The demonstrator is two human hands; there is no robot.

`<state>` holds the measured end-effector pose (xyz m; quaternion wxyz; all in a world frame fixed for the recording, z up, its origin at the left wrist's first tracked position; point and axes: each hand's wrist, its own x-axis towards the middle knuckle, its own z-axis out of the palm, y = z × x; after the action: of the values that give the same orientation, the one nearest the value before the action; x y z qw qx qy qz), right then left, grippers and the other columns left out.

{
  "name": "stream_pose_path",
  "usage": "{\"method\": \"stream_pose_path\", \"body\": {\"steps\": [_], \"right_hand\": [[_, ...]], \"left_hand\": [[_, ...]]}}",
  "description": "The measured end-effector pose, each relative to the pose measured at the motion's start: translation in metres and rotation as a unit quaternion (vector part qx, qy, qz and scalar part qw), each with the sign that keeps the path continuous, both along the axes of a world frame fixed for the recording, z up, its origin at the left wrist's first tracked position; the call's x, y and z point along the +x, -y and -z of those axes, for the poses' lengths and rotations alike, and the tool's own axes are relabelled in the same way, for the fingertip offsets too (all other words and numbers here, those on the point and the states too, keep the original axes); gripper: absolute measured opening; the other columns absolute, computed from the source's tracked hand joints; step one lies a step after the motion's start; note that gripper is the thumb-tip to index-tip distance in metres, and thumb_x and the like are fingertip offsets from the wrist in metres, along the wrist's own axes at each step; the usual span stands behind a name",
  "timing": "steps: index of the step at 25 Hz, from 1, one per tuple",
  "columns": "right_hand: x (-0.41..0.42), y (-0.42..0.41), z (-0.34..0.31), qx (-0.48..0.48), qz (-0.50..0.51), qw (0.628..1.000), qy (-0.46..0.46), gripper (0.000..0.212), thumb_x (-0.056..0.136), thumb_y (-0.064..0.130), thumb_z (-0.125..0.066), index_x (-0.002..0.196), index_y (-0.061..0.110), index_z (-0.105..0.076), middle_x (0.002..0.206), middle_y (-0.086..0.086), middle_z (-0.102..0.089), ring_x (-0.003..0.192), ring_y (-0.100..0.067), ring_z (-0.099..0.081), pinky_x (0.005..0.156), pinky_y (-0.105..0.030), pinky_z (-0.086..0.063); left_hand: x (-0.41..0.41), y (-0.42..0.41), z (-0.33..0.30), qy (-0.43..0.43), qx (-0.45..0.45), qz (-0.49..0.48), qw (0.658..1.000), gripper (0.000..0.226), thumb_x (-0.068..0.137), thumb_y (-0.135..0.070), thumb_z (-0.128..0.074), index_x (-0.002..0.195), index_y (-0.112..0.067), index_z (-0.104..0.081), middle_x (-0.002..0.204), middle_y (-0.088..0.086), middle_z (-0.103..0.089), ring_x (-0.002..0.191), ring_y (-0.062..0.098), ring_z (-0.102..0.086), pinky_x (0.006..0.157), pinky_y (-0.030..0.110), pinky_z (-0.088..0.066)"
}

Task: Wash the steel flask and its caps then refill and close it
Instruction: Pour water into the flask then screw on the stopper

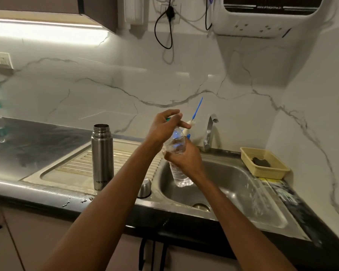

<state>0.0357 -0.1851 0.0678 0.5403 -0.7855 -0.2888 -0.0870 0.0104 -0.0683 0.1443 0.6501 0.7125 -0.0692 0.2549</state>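
Both bare arms reach forward, the right hand (186,159) wrapped around a clear bottle (177,153) while the left hand (164,125) curls over its top.

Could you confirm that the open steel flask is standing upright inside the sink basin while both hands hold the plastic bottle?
Not quite: the flask stands upright and open on the drainboard, left of the basin, not inside it. The head view shows this. Both hands do hold the plastic bottle, left hand at its cap, right hand round its body.

**Hands twisting a water bottle cap over a kitchen sink**

At centre, the right hand (186,159) grips a clear plastic bottle (177,153); the left hand (164,125) pinches its green cap (168,119). At nine o'clock, an open steel flask (102,156) stands upright on the sink's drainboard (76,165).
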Motion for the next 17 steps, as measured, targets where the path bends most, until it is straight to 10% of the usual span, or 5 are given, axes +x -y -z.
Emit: {"method": "stream_pose_path", "body": {"steps": [5,11,17], "right_hand": [[-0.004,-0.021,0.011,-0.091,0.121,0.980,0.127,0.101,0.073,0.092,-0.041,0.150,0.025,-0.038,0.126,-0.005,-0.068,0.109,-0.022,-0.069,0.093,-0.040,-0.059],[0.002,-0.022,0.015,-0.047,0.106,0.990,0.084,0.077,0.084,0.054,-0.075,0.147,0.029,-0.040,0.121,-0.003,-0.067,0.104,-0.021,-0.068,0.092,-0.040,-0.060],[0.001,-0.021,0.015,0.007,0.044,0.999,0.025,0.073,0.080,0.044,-0.085,0.139,0.030,-0.045,0.119,0.007,-0.064,0.100,-0.008,-0.065,0.075,-0.013,-0.045]], "left_hand": [[0.006,0.007,0.013,0.032,-0.087,-0.179,0.979,0.032,0.105,-0.039,-0.053,0.124,-0.015,-0.065,0.089,0.008,-0.077,0.085,0.017,-0.074,0.093,0.044,-0.060],[0.003,-0.009,0.017,-0.014,0.027,-0.086,0.996,0.046,0.110,-0.038,-0.042,0.152,-0.019,-0.045,0.139,0.007,-0.061,0.122,0.020,-0.061,0.106,0.042,-0.051],[-0.004,-0.029,0.016,-0.020,-0.002,0.002,1.000,0.030,0.107,-0.015,-0.051,0.134,-0.007,-0.062,0.110,0.006,-0.077,0.103,0.013,-0.072,0.081,0.019,-0.056]]}}
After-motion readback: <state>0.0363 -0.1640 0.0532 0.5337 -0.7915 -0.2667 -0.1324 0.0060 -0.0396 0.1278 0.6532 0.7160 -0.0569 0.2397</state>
